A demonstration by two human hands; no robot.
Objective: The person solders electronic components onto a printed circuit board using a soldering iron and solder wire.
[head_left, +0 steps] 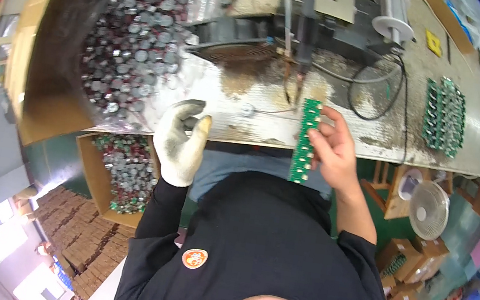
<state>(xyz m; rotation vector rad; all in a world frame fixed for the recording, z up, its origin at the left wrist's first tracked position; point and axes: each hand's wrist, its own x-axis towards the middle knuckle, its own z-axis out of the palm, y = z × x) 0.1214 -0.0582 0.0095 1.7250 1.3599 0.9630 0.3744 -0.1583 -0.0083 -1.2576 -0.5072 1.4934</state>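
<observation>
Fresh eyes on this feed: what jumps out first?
The heap of small, round, silvery parts beside the brown cardboard wall, upper left. Then the narrow green circuit board in the bare right hand, right of centre; the white-gloved left hand, apparently empty, is left of centre.

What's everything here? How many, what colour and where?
circuit strip: one, green, in right hand
stacked boards: several, green, bench right
round parts: many, silvery, in upper carton
loose disc: one, grey, mid-bench
upper carton: one, brown, bench left
lower carton: one, brown, below bench
bench: one, whitish, across top
spool: one, white, top right
yellow piece: one, yellow, beside spool
fan: one, white, far right
floor cartons: several, brown, lower right
left hand: one, whitish glove, near upper carton
right hand: one, bare, holding strip
</observation>
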